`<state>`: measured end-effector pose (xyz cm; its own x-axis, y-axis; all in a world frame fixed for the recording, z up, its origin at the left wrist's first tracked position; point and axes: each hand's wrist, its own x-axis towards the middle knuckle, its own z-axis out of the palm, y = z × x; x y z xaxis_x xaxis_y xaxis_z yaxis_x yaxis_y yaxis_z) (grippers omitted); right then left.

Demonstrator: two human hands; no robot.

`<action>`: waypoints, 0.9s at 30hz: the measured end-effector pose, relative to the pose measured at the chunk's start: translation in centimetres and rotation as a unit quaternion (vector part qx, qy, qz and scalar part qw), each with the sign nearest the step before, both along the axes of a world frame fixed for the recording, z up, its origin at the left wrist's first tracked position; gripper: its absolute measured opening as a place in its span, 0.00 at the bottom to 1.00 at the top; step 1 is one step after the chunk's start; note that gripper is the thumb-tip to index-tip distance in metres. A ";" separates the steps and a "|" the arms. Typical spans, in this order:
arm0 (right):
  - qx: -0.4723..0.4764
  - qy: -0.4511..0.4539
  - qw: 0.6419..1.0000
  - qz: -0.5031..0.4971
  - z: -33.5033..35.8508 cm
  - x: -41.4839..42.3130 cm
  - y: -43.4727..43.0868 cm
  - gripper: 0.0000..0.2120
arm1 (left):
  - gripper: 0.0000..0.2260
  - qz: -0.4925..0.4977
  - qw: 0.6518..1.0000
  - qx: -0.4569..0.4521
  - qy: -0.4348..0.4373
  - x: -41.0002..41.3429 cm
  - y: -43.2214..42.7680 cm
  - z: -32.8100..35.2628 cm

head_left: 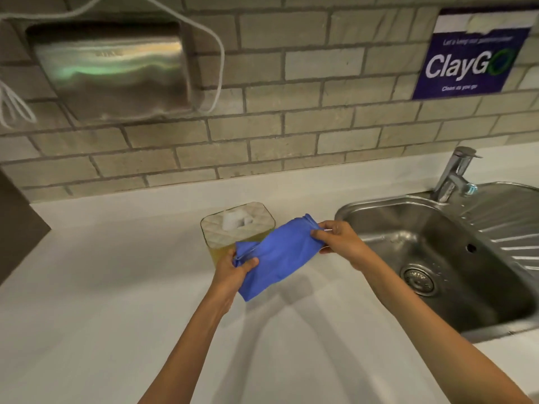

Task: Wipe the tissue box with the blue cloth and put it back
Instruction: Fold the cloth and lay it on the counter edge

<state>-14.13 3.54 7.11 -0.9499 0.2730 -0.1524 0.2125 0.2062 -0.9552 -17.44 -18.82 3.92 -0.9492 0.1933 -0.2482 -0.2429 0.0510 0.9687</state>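
A tissue box [233,227] with a quilted pale top, yellow sides and a white tissue sticking out stands on the white counter [102,301] near the back wall. The blue cloth [277,255] hangs stretched in the air just in front of the box and hides its lower right part. My left hand [233,272] pinches the cloth's lower left corner. My right hand [338,239] pinches its upper right corner. Neither hand touches the box.
A steel sink [379,217] with a tap [455,173] lies to the right. On the brick wall hang a steel hand dryer [113,71] with a white cord and a blue ClayGo sign [469,59]. A dark cabinet edge [17,225] stands at the left.
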 end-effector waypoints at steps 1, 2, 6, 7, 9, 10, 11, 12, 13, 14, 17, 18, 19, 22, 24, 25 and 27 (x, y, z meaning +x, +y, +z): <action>0.000 -0.006 1.000 -0.008 -0.4 1.0 0.7 0.09 | 0.12 -0.015 1.000 -0.010 -0.003 0.6 0.6 -0.3; -0.002 -0.012 1.000 -0.015 -0.8 2.1 1.5 0.09 | 0.12 -0.035 0.999 -0.019 -0.011 1.4 1.2 -0.7; 0.009 -0.057 0.998 -0.025 -2.1 7.2 5.4 0.05 | 0.12 -0.110 0.991 -0.061 -0.036 4.8 4.1 -2.1; 0.015 -0.072 0.997 -0.033 -2.5 8.7 6.5 0.05 | 0.11 -0.126 0.988 -0.076 -0.038 5.9 5.0 -2.5; 0.023 -0.103 0.993 -0.050 -3.5 11.8 8.7 0.03 | 0.09 -0.159 0.982 -0.097 -0.040 8.2 7.2 -3.2; 0.025 -0.117 0.991 -0.058 -4.1 13.3 9.7 0.03 | 0.09 -0.174 0.978 -0.107 -0.035 9.3 8.3 -3.6; 0.028 -0.132 0.988 -0.070 -4.6 14.7 10.7 0.04 | 0.09 -0.187 0.975 -0.117 -0.028 10.4 9.4 -4.0; 0.037 -0.147 0.985 -0.082 -5.1 16.1 11.7 0.05 | 0.09 -0.199 0.971 -0.129 -0.020 11.4 10.4 -4.2; 0.051 -0.159 0.981 -0.094 -5.7 17.4 12.6 0.07 | 0.09 -0.211 0.967 -0.142 -0.013 12.5 11.5 -4.5; 0.071 -0.169 0.978 -0.104 -6.2 18.6 13.5 0.08 | 0.10 -0.222 0.963 -0.154 -0.007 13.5 12.6 -4.7; 0.143 -0.186 0.964 -0.127 -7.6 21.9 15.9 0.07 | 0.12 -0.243 0.953 -0.180 0.010 16.3 15.4 -5.4; 0.165 -0.190 0.959 -0.130 -8.0 22.7 16.4 0.07 | 0.13 -0.246 0.950 -0.192 0.020 17.0 16.3 -5.5; 0.186 -0.194 0.954 -0.131 -8.3 23.3 16.8 0.07 | 0.15 -0.246 0.946 -0.208 0.033 17.7 17.0 -5.7; 0.227 -0.199 0.945 -0.129 -9.0 24.6 17.4 0.09 | 0.23 -0.236 0.926 -0.278 0.102 19.2 18.6 -6.3; 0.229 -0.195 0.945 -0.128 -9.4 25.0 17.4 0.14 | 0.27 -0.225 0.906 -0.327 0.145 19.9 18.9 -6.5; 0.227 -0.193 0.946 -0.127 -9.4 25.1 17.3 0.16 | 0.26 -0.218 0.896 -0.351 0.162 20.2 19.0 -6.6; 0.228 -0.190 0.946 -0.130 -9.4 25.1 17.1 0.20 | 0.19 -0.205 0.871 -0.403 0.190 20.6 18.8 -6.5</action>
<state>11.00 20.62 -2.26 -0.7417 0.6095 -0.2799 0.6233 0.4720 -0.6235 3.12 0.01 -2.62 -0.8846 0.4441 -0.1425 0.2868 0.7588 0.5848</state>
